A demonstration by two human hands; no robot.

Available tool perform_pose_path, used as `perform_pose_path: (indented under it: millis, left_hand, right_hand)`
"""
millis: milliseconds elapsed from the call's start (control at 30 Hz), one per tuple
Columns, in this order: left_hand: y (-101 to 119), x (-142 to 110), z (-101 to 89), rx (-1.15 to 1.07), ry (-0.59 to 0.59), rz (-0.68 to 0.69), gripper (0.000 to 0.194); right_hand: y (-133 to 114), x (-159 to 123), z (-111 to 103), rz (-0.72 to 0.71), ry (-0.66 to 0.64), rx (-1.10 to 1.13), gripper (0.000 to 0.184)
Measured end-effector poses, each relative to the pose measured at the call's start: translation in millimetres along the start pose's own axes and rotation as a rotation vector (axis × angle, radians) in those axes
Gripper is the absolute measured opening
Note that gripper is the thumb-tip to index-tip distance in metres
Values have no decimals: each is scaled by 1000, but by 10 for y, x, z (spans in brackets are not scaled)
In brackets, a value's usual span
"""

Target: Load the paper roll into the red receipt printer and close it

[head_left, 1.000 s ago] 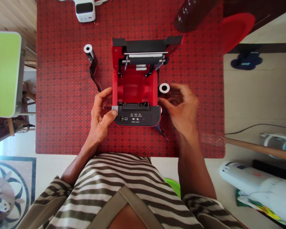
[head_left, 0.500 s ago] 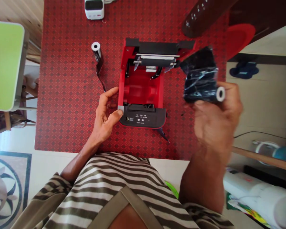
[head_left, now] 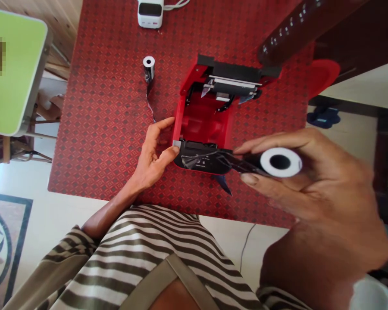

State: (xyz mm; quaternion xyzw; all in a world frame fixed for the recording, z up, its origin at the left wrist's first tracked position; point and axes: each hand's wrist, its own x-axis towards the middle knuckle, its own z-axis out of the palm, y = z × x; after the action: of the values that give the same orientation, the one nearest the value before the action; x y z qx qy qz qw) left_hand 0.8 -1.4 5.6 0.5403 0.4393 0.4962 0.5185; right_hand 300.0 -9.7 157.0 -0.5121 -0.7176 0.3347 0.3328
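Note:
An open red thermal printer [head_left: 203, 116] sits on the mat with its black hinged lid section [head_left: 236, 71] folded back, and its red roll bay shows. My left hand [head_left: 151, 161] grips the printer's front left corner, thumb on a small grey tab [head_left: 176, 144]. Close to the camera, my right hand [head_left: 313, 185] holds a black film roll [head_left: 280, 162] with a white core. A loose strip of its film [head_left: 207, 156] lies over the black front panel [head_left: 200, 161], hiding its markings. A smaller roll [head_left: 148, 69] stands behind my left hand, trailing a thin black tail.
The printer stands on a red patterned mat [head_left: 100, 142], with a small white device [head_left: 150, 13] at its far edge. A green-topped table [head_left: 16, 69] stands at left, a long dark brown object [head_left: 297, 30] overhangs far right, and a red round lid [head_left: 323, 77] lies beyond.
My right hand has lifted the black roll closer to the camera and turned its core toward me, with film now stretched across the front panel. My left hand stays on the printer. The view has tilted.

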Motion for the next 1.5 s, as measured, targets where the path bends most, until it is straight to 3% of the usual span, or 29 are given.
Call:
perform_pose_path:
  millis: [133, 333, 467, 567, 667, 833, 1100, 1267, 1500]
  left_hand:
    - [-10, -6, 29, -11, 4, 11, 69]
    - [-45, -14, 68, -29, 13, 15, 71]
    - [-38, -19, 76, -16, 10, 38, 69]
    - [-4, -28, 73, -33, -9, 28, 68]
    - [17, -37, 70, -47, -20, 21, 65]
    - [-2, -40, 56, -12, -18, 42, 68]
    - [17, -37, 52, -1, -19, 74, 68]
    - [74, -57, 96, -15, -12, 15, 68]
    - [85, -57, 91, 8, 0, 5, 67]
  right_hand:
    - [-66, 194, -101, -122, -208, -75, 29]
    - [89, 410, 85, -225, -219, -390, 52]
    - [192, 459, 321, -183, -128, -550, 38]
    - [237, 512, 439, -181, -151, -651, 28]
    - [268, 572, 539, -169, -178, -651, 27]
    - [293, 666, 667, -93, -96, -602, 19]
    - [178, 905, 638, 24, -292, -750, 19]
    - [159, 1045, 668, 64, -464, -762, 32]
    - [184, 1046, 723, 151, -429, -681, 23]
